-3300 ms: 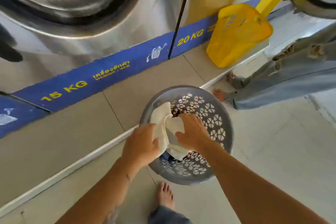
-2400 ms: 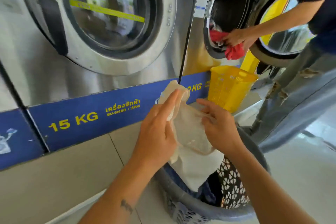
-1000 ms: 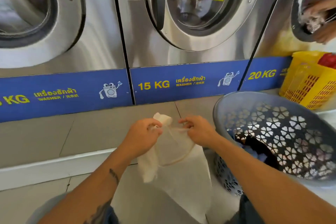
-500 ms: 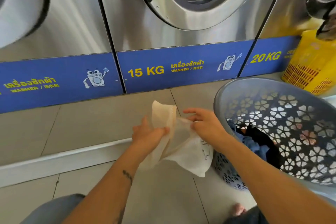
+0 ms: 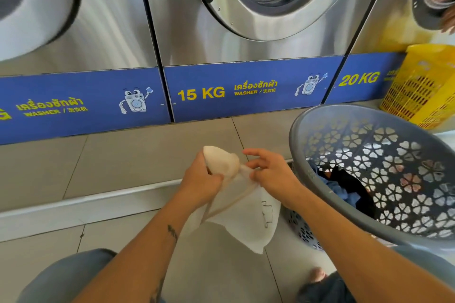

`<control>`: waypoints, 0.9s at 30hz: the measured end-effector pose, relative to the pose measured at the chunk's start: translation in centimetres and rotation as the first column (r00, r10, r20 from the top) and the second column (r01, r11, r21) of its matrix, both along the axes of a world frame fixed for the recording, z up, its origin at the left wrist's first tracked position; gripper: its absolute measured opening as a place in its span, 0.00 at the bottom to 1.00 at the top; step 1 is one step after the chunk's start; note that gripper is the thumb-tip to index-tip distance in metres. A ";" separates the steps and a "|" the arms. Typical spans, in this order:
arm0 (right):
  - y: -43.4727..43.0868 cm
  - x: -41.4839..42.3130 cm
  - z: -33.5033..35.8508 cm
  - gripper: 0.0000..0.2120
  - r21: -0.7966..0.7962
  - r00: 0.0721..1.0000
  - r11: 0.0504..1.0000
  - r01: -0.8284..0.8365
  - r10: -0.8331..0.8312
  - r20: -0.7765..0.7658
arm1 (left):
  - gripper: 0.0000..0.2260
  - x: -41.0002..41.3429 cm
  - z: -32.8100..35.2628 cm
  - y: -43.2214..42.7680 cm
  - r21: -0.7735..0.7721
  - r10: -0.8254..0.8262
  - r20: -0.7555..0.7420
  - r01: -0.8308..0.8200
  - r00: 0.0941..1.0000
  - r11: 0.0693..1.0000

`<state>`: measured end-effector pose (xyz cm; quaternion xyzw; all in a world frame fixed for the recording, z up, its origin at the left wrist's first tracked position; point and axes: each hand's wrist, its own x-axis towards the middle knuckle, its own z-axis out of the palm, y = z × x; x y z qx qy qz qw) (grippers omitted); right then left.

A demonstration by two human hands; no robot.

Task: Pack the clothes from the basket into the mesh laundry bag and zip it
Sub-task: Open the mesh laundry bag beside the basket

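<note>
- Your left hand [image 5: 200, 179] is closed round the bunched top of the bag [image 5: 242, 221]; the fingers curl over the fabric, and a pale lump of it sticks up above the fist.
- Your right hand [image 5: 273, 174] pinches the bag's top edge just beside the left hand. The forefinger sticks out straight, while the thumb and lower fingers nip the cloth. It may be the zip pull you have there, but it is too small to tell.
- The bag hangs from both hands in the air over the floor [image 5: 123, 162], in front of your knees. It is white, limp and flat, with a thin beige line running down it at a slant and a small dark mark near its right edge.
- The basket [image 5: 295, 140] stands to your right, grey, with flower-shaped holes, tilted toward you. Your right forearm passes just beside its rim.
- The clothes [image 5: 344, 188] lie at the bottom of the basket: dark pieces and blue ones, heaped together.
- A yellow basket [image 5: 423, 91] sits beyond the grey one, at the foot of the right-hand washer.
- Steel washers [image 5: 187, 32] line the wall ahead of you, with a blue strip [image 5: 246, 92] under them marked 15 KG and 20 KG.
</note>
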<state>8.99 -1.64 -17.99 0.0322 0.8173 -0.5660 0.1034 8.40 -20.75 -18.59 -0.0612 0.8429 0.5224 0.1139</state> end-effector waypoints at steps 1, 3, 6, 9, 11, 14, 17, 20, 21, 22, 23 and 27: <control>0.0 0.0 0.0 0.28 -0.003 1.000 1.000 0.007 -0.007 0.003 | 0.27 0.2 0.0 -0.1 -0.029 -0.002 -0.027 0.001 1.000 1.000; -0.1 0.0 0.0 0.28 0.025 1.000 1.000 0.010 -0.011 0.011 | 0.27 0.4 0.0 -0.6 -0.064 -0.017 -0.076 0.012 0.997 0.998; -0.2 0.0 0.3 0.24 0.119 1.000 0.992 -0.028 0.027 0.009 | 0.28 0.4 0.4 -0.7 -0.077 -0.079 -0.142 0.069 0.987 0.995; -0.5 -0.2 0.9 0.22 0.083 0.999 0.996 -0.040 0.043 -0.027 | 0.25 0.6 0.9 -0.5 -0.106 -0.140 -0.200 0.120 0.970 0.987; -0.7 -0.6 1.0 0.23 0.088 0.998 0.995 -0.038 0.043 -0.056 | 0.22 0.7 1.1 -0.5 -0.106 -0.151 -0.223 0.130 0.963 0.986; -1.0 -0.8 0.9 0.21 0.107 0.997 0.993 -0.045 0.052 -0.056 | 0.19 0.9 1.2 -0.4 -0.121 -0.188 -0.249 0.163 0.950 0.979; -0.9 -1.0 0.6 0.07 0.073 0.997 0.997 -0.005 0.010 -0.071 | 0.17 1.4 1.2 -0.3 -0.145 -0.218 -0.228 0.188 0.949 0.971; -0.5 -1.4 1.1 0.04 -0.033 0.990 0.994 0.100 -0.103 -0.095 | 0.17 1.4 0.7 -0.8 -0.027 -0.253 0.007 0.253 0.967 0.967; -0.4 -1.5 1.4 0.04 -0.047 0.986 0.992 0.121 -0.125 -0.108 | 0.18 1.6 0.6 -1.0 0.028 -0.275 0.094 0.274 0.957 0.961; -0.3 -1.6 1.5 0.04 -0.043 0.982 0.990 0.137 -0.141 -0.125 | 0.19 1.7 0.3 -1.2 0.046 -0.299 0.160 0.295 0.941 0.954; -0.2 -1.7 1.5 0.05 -0.016 0.976 0.987 0.159 -0.160 -0.148 | 0.21 1.8 0.0 -1.4 0.010 -0.319 0.199 0.323 0.927 0.946; 0.4 -2.0 1.0 0.05 0.106 0.937 0.947 0.302 -0.274 -0.218 | 0.30 2.0 -1.2 -2.4 -0.475 -0.274 0.232 0.354 0.933 0.806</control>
